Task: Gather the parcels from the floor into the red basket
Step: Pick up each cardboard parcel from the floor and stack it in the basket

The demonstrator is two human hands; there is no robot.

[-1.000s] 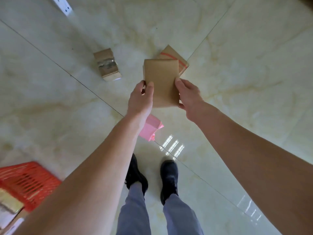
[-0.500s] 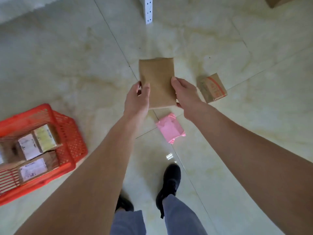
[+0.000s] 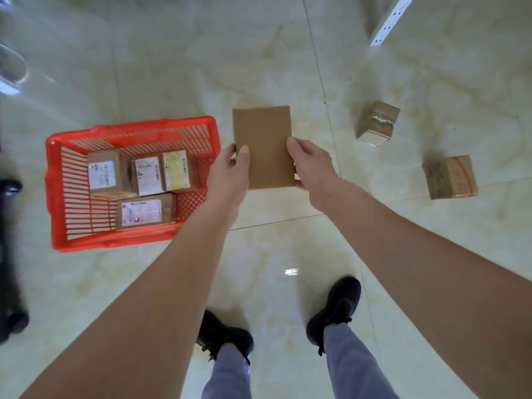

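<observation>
I hold a flat brown parcel [image 3: 263, 145] in the air with both hands. My left hand [image 3: 229, 171] grips its left edge and my right hand [image 3: 312, 168] grips its right edge. The parcel hangs just right of the red basket [image 3: 57, 197], which stands on the floor at the left. Inside the basket lie several labelled cardboard parcels [image 3: 145, 182]. On the floor to the right lie two more parcels: a small taped box [image 3: 377, 122] and a box with red tape [image 3: 450, 177].
The floor is pale glossy tile [image 3: 172, 67]. A white perforated shelf post [image 3: 388, 21] stands at the top right. A dark object [image 3: 10, 254] runs along the left edge. My black shoes [image 3: 336, 309] stand below the parcel.
My view has swung left, so the red basket now sits close beside the held parcel. The pink parcel has dropped out of sight. Both hands keep their grip on the flat parcel.
</observation>
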